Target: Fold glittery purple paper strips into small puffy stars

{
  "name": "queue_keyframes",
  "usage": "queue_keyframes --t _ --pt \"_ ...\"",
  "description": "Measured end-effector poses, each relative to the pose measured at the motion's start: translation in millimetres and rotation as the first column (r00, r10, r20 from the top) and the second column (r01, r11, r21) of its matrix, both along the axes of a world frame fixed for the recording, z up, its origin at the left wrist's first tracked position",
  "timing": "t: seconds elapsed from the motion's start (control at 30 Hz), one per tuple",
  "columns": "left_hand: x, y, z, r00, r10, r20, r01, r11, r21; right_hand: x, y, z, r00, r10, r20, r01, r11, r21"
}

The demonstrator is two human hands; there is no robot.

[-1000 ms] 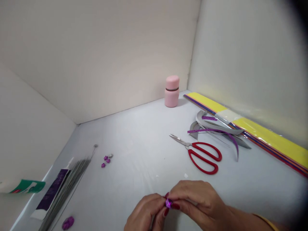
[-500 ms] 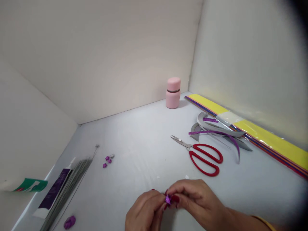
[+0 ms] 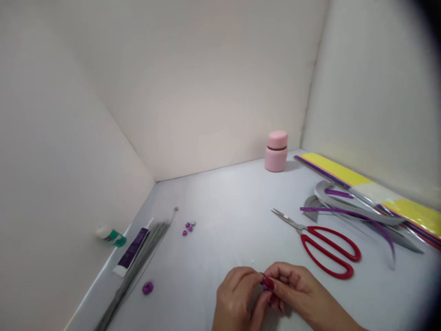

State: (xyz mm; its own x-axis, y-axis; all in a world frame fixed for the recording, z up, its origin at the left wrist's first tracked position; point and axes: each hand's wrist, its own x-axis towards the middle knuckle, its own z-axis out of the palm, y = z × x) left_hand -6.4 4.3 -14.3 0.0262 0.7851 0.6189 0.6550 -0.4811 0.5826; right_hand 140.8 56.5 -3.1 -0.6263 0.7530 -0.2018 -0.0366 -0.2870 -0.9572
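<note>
My left hand [image 3: 237,296] and my right hand [image 3: 299,289] meet near the front edge of the view, fingertips pinched together. Between them is a small shiny purple piece [image 3: 264,286], mostly covered by the fingers and a red-nailed thumb. Red-handled scissors [image 3: 303,228] lie beyond my right hand, blades pointing to the upper left. Further left on the table sit several tiny purple stars [image 3: 188,225] with a silver one [image 3: 193,224] beside them. A larger purple piece [image 3: 148,288] rests alone to the left of my left hand.
Purple strips [image 3: 365,216] and grey strips [image 3: 322,188] curl at the right beside yellow-topped packets [image 3: 372,189]. A pink jar [image 3: 276,151] stands at the back. Grey wires [image 3: 138,266], a purple tube [image 3: 132,250] and a green-white bottle [image 3: 112,236] lie left.
The view has shifted, so the table items appear further right and most sit lower. Both hands remain together; the fingers now cover more of the purple piece.
</note>
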Motion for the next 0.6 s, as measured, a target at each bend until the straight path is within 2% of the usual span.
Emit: queue_keyframes --t 0.1,0.17,0.27,0.37,0.47,0.6 --pt "-5.3 0.9 7.5 0.997 0.072 -0.038 -0.074 0.996 -0.051 -1.6 1.2 -10.6 1.000 0.017 0.009 -0.017 1.000 0.018" --pt "-20.4 4.3 13.4 0.983 0.173 -0.062 -0.177 0.981 -0.075 -2.5 3.0 -16.5 1.000 0.007 0.027 -0.007 1.000 0.001" --pt "-59.1 13.5 16.5 0.912 0.394 -0.112 -0.406 0.906 -0.122 -3.5 6.1 -21.0 0.999 -0.009 0.048 0.011 1.000 -0.024" --pt "-98.5 23.2 10.6 0.810 0.554 -0.193 -0.582 0.802 -0.138 -4.2 7.1 -20.9 0.998 -0.004 0.063 0.006 1.000 -0.021" --pt "-118.6 28.2 3.5 0.734 0.617 -0.284 -0.671 0.723 -0.163 -4.6 5.9 -18.6 0.997 0.005 0.075 -0.004 1.000 -0.014" --pt "-117.8 26.0 4.8 0.680 0.640 -0.358 -0.722 0.669 -0.176 -4.1 4.3 -16.0 0.996 0.007 0.087 -0.006 1.000 -0.011"
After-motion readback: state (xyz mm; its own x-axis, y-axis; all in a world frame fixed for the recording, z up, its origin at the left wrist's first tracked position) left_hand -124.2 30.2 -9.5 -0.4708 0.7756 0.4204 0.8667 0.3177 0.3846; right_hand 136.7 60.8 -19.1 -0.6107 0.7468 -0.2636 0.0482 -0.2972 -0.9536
